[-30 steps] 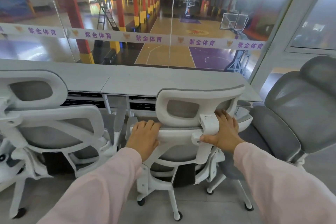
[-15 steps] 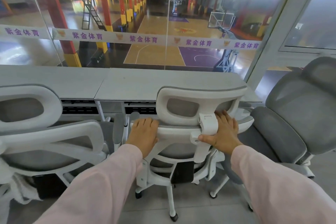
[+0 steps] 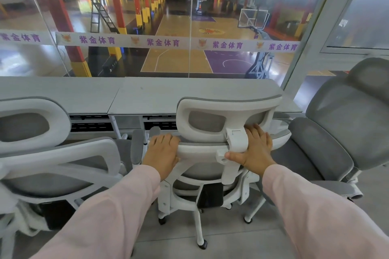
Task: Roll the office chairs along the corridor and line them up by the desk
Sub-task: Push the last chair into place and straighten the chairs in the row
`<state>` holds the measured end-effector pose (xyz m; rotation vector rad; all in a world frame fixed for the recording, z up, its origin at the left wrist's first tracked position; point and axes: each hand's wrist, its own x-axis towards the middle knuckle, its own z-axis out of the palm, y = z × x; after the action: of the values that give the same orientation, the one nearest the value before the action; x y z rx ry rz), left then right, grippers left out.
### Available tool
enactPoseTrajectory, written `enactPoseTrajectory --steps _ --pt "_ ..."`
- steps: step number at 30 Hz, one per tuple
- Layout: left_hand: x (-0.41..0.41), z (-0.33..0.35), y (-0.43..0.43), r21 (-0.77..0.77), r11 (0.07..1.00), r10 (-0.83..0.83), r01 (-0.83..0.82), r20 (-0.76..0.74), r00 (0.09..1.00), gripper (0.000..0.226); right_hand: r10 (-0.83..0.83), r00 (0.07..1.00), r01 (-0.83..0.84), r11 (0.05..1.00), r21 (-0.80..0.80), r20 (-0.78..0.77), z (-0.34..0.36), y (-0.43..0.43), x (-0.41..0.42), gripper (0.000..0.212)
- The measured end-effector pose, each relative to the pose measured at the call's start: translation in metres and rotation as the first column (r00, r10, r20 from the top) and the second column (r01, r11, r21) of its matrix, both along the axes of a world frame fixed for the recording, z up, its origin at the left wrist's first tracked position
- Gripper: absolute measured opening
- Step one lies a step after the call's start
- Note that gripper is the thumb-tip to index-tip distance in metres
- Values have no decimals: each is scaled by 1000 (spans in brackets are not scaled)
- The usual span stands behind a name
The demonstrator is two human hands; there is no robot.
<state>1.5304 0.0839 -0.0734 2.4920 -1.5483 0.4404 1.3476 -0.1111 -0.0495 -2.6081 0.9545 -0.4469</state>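
A white-framed office chair [image 3: 210, 174] with grey mesh stands directly before me, its headrest [image 3: 229, 111] close to the edge of the long grey desk [image 3: 160, 94]. My left hand [image 3: 163, 154] grips the left end of the backrest's top bar, fingers curled over it. My right hand [image 3: 255, 150] grips the same bar just right of the headrest bracket, thumb pointing left under it. A second white chair [image 3: 54, 153] stands at the desk to the left, its armrest close to the middle chair's.
A grey padded chair [image 3: 336, 128] stands close on the right, turned at an angle and nearly touching the middle chair. Behind the desk runs a glass wall [image 3: 189, 27] over a sports hall, with a white pillar [image 3: 315, 33] at the right. Grey floor lies below.
The middle chair has rolled forward toward the desk with both hands staying on its backrest. The left chair has slid further left in view.
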Motion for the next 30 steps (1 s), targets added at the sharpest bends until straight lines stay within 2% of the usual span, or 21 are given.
enactPoseTrajectory --steps 8,11,17,24,26,28,30 --pt "1 1 4 10 1000 22 -21 -93 995 39 -3 999 3 1000 4 33 0 12 1 115" --pt "3 0 6 12 999 31 -30 -92 995 39 -8 999 8 1000 11 37 2 15 2 108" --pt "6 -4 8 10 1000 23 -22 -26 999 44 -12 999 13 1000 -11 32 0 14 1 115" --pt "2 -7 7 -83 996 6 -13 -82 997 50 6 1000 -6 1000 11 10 0 12 -1 117" --pt "-6 -4 7 -110 993 26 -49 -195 980 53 35 999 -35 999 -5 -20 0 11 -6 118" --pt "-18 1 3 -173 982 19 -69 -272 962 57 73 996 -76 996 -52 -57 -1 8 -14 118" --pt "-35 9 -5 -269 962 -32 -35 -242 970 60 86 993 -92 993 -78 -81 -1 6 -28 117"
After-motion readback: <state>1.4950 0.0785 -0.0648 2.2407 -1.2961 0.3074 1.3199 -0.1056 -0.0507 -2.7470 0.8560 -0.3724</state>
